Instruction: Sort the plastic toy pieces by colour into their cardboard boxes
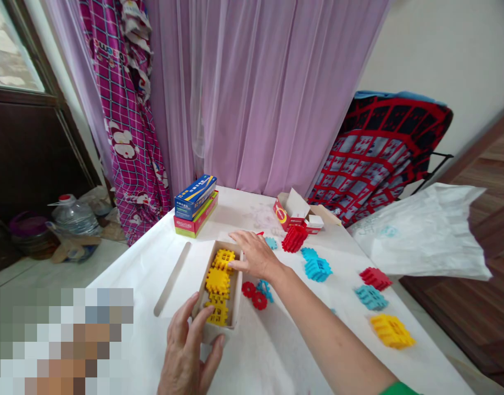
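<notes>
"As we read from the left, what does the left hand (188,343) do?"

"It's spread, fingers and thumb parted around the near end of an open box (234,289)."

"Inside?"

"Yellow pieces (218,280), in a row along its length."

"And the right hand (258,257)?"

"Spread too, at the far right rim, thumb by the farthest piece; I can't tell whether they touch."

"Beyond it?"

"Red wheels (259,300) just beside the box, a red block (294,238), a blue block (318,269), finally a yellow block (393,332)."
</notes>
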Tool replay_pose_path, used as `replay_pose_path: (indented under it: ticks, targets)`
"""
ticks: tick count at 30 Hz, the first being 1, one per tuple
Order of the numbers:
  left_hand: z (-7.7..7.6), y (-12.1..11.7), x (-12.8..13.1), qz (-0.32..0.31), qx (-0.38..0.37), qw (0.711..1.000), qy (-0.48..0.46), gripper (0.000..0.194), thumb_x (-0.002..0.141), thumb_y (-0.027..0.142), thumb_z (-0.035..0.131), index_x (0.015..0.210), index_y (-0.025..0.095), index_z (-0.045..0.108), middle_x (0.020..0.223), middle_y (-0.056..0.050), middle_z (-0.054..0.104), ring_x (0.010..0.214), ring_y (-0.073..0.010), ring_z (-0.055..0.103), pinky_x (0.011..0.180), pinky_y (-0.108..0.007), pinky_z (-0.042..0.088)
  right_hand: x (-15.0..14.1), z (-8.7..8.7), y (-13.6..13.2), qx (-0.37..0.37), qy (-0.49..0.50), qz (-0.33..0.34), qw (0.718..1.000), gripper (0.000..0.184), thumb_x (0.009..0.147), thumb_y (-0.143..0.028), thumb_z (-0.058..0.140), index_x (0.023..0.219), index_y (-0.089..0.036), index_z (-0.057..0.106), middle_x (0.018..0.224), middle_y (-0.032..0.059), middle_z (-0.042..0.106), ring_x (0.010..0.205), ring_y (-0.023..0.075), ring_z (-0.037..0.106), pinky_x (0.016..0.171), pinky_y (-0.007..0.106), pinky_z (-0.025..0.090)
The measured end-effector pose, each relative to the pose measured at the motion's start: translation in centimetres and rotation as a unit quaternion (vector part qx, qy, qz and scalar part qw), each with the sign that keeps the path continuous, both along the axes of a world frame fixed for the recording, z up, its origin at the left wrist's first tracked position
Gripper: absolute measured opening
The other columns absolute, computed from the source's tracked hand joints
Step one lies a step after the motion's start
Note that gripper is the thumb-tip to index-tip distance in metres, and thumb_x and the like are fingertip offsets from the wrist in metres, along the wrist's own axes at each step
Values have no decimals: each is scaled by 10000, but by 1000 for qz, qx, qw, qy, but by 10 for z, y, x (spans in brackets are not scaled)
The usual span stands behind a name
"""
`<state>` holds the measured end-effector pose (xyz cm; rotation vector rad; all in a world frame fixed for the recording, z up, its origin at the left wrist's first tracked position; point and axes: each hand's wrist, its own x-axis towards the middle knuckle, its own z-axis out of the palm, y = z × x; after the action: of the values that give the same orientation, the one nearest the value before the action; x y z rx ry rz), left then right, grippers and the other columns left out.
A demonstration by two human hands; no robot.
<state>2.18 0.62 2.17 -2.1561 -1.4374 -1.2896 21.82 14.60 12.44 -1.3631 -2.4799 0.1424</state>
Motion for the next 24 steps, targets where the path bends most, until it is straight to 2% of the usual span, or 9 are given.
replay_pose_path:
  ticks: [5, 9, 13, 15, 18, 20, 24]
  targets:
    - [1, -1, 0, -3, -6, 1000, 1, 386, 864, 298, 580, 1231, 198, 517, 1367, -175, 489, 1215, -273, 547, 907, -399, 558, 41, -19, -30, 60, 67, -56, 994, 365, 873, -255, 588, 1232, -201, 628, 1281, 109, 634, 1190, 247, 568, 1021, 433, 439]
    - [1, 0, -1, -7, -9, 1000, -4, 387, 867, 303, 583, 1235, 203, 517, 1369, -174, 493, 1223, -286, 546, 911, -423, 557, 101, -36, -64, 90, 110, -131, 981, 280, 898, -278, 487, 1071, -218, 698, 1154, 88, 702, 1114, 226, 622, 998, 402, 468]
    - [0, 0, -2, -14, -25, 1000, -8, 380, 875, 318, 578, 1236, 214, 516, 1385, -177, 488, 1221, -317, 556, 913, -486, 561, 180, -40, -102, 81, 117, -289, 947, 304, 856, -321, 463, 997, -224, 714, 1101, 82, 721, 1061, 238, 647, 978, 402, 478]
    - [1, 1, -3, -14, -30, 999, -18, 369, 878, 333, 575, 1225, 223, 517, 1397, -176, 481, 1215, -333, 561, 910, -521, 560, 220, -38, -125, 78, 107, -393, 910, 324, 838, -333, 454, 1007, -215, 704, 1091, 88, 723, 1010, 246, 662, 919, 398, 499]
    - [1, 6, -4, -23, -36, 999, -18, 370, 878, 363, 577, 1209, 208, 520, 1414, -201, 469, 1196, -362, 571, 890, -559, 560, 267, -38, -159, 60, 96, -524, 844, 397, 844, -346, 444, 1151, -190, 641, 1141, 100, 708, 947, 233, 679, 834, 371, 511]
    - [1, 9, -5, -31, -31, 999, -17, 371, 881, 375, 571, 1201, 192, 529, 1416, -217, 469, 1170, -373, 585, 875, -572, 560, 283, -42, -177, 33, 89, -566, 819, 471, 861, -369, 451, 1280, -184, 558, 1184, 99, 692, 930, 216, 684, 814, 351, 507]
    - [-2, 15, -8, -35, -16, 999, -17, 380, 869, 382, 577, 1204, 207, 543, 1412, -206, 480, 1162, -380, 592, 837, -572, 572, 280, -54, -193, -43, 42, -586, 808, 632, 867, -484, 507, 1413, -174, 435, 1267, 130, 646, 1004, 231, 670, 848, 354, 490]
